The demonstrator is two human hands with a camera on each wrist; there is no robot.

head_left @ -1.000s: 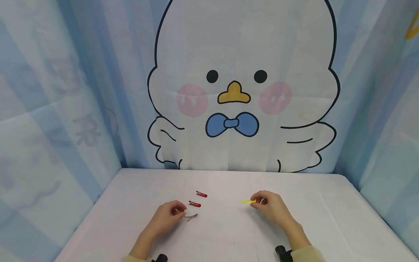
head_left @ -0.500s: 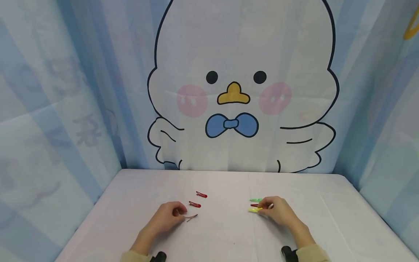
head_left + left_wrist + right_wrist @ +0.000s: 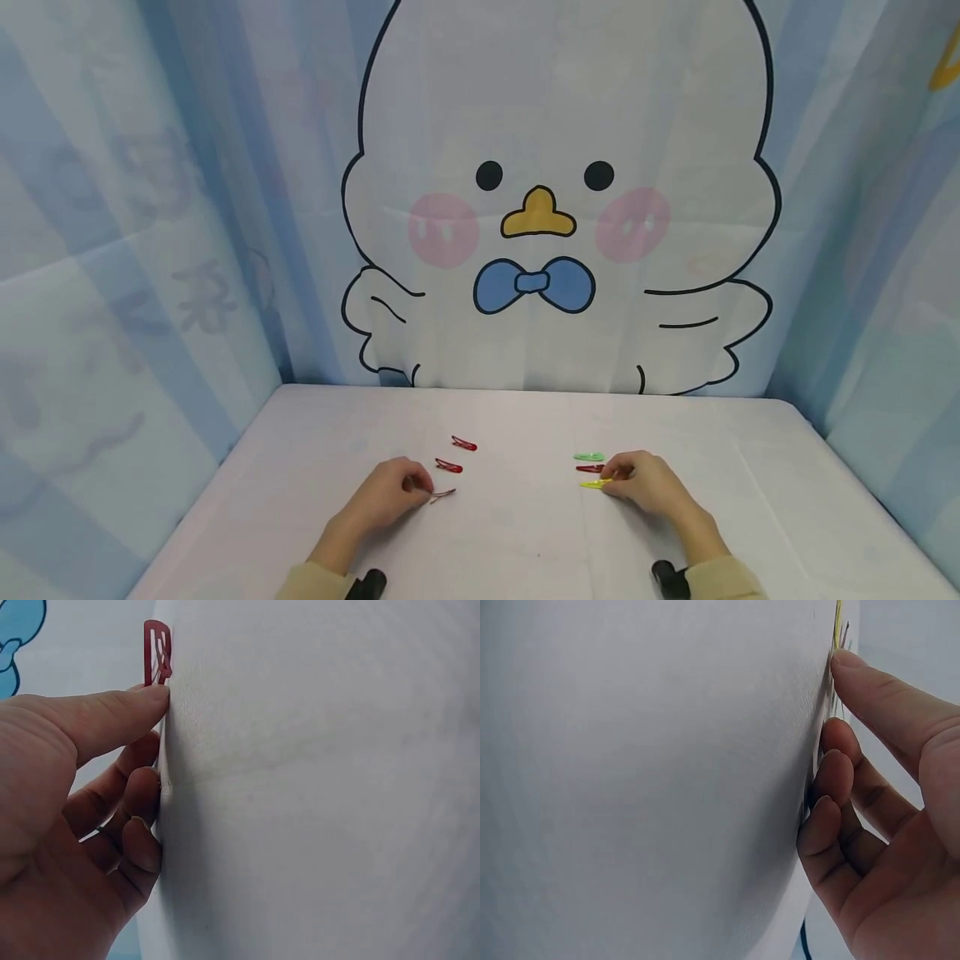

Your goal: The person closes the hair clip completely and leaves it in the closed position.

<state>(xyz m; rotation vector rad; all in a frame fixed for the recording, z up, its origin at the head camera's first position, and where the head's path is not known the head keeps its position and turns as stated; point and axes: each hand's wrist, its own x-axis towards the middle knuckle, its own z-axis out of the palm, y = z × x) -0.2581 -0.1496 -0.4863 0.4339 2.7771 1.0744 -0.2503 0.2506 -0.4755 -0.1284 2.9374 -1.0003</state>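
My left hand (image 3: 392, 492) pinches a dark red snap hair clip (image 3: 444, 494) between thumb and fingertips, low over the table; its two parts stand apart. In the left wrist view the clip (image 3: 156, 651) sticks out past my thumb. Beyond it lie two more red hair clips (image 3: 449, 466), one behind the other. On the right, my right hand (image 3: 648, 482) pinches a yellow hair clip (image 3: 594, 484) at table level. Just behind that one are a dark red clip (image 3: 589, 469) and a green clip (image 3: 588, 457), roughly parallel. My fingers partly cover the yellow clip.
A white-covered table (image 3: 517, 533) spreads under both hands. Behind it hangs a curtain (image 3: 540, 350) printed with a cartoon bird, and patterned blue curtains (image 3: 135, 333) stand at the sides.
My right hand has moved slightly right and nearer to me, bringing the yellow clip down in front of the green and dark red clips. The left hand has barely moved.
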